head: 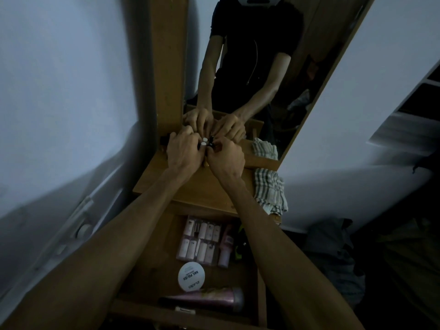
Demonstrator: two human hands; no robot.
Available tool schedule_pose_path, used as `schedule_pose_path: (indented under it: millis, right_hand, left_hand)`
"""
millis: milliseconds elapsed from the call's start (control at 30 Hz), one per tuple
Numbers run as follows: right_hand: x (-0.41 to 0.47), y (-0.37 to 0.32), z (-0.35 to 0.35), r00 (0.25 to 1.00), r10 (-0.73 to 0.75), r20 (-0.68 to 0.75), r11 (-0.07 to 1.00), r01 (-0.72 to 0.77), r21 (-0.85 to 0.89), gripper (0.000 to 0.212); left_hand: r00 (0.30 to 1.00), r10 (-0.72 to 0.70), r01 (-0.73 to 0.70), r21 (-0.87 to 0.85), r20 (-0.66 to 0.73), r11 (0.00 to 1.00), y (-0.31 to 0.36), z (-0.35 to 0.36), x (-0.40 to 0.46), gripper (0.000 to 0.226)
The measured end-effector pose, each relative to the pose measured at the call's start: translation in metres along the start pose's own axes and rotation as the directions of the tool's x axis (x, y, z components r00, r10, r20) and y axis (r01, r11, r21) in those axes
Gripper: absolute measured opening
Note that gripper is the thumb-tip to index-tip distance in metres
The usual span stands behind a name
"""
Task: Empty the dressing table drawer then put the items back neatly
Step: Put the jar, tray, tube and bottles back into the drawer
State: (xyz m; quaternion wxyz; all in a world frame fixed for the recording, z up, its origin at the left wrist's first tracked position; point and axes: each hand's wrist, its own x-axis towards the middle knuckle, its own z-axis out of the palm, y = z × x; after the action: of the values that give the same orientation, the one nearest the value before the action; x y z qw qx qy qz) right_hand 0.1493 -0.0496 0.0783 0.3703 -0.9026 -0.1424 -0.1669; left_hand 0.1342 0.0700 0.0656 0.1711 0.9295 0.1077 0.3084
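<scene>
The mirror (273, 67) stands at the back of the dressing table top (202, 186), which serves as the reference surface, and reflects the person's arms and both hands. Below the top's front edge, the drawer (152, 270) is pulled open. Inside it lie a clear pack of small pale bottles (202, 239), a pink tube (207, 300) along the front wall, and a round white tin (191, 276) marked "NAIL POLISH" between the two. A striped cloth (270, 189) hangs over the top's right edge. At the back of the top, against the mirror, the left hand (184, 150) and right hand (226, 158) meet, fingers curled around a cluster of small bottles (207, 142) with white and dark caps.
</scene>
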Motion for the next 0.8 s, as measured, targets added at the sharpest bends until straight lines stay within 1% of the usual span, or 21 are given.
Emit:
schedule_pose_path:
  millis: [167, 300, 400, 533, 667, 800]
  right_hand:
    - [-0.002, 0.005, -0.006, 1.000, 0.019, -0.020, 1.000, -0.019, 0.002, 0.016]
    - [-0.006, 0.011, -0.013, 0.998, 0.030, -0.047, 0.999, -0.029, 0.020, 0.021]
    - [-0.013, 0.014, -0.023, 0.997, 0.011, -0.074, 0.999, -0.007, 0.054, 0.019]
    - [-0.025, 0.019, -0.036, 0.994, -0.011, -0.106, 0.995, 0.022, 0.102, 0.020]
    - [-0.044, 0.024, -0.052, 0.995, 0.010, -0.102, 0.987, 0.006, 0.158, 0.023]
    - [-0.072, 0.026, -0.072, 0.991, 0.054, -0.121, 0.981, -0.031, 0.190, 0.023]
  left_hand:
    - [0.999, -0.026, 0.023, -0.081, -0.035, 0.996, 0.005, 0.002, -0.003, 0.029]
    - [0.999, -0.019, 0.013, -0.125, -0.047, 0.992, 0.011, -0.001, -0.008, 0.031]
    - [1.000, 0.003, -0.006, -0.164, -0.021, 0.986, 0.018, -0.009, -0.014, 0.023]
    - [1.000, 0.017, -0.019, -0.220, -0.009, 0.975, 0.027, -0.021, -0.025, 0.022]
    - [0.999, 0.037, -0.036, -0.270, -0.001, 0.962, 0.037, -0.032, -0.044, 0.021]
    - [0.996, 0.087, -0.075, -0.359, 0.017, 0.930, 0.049, -0.045, -0.066, 0.020]
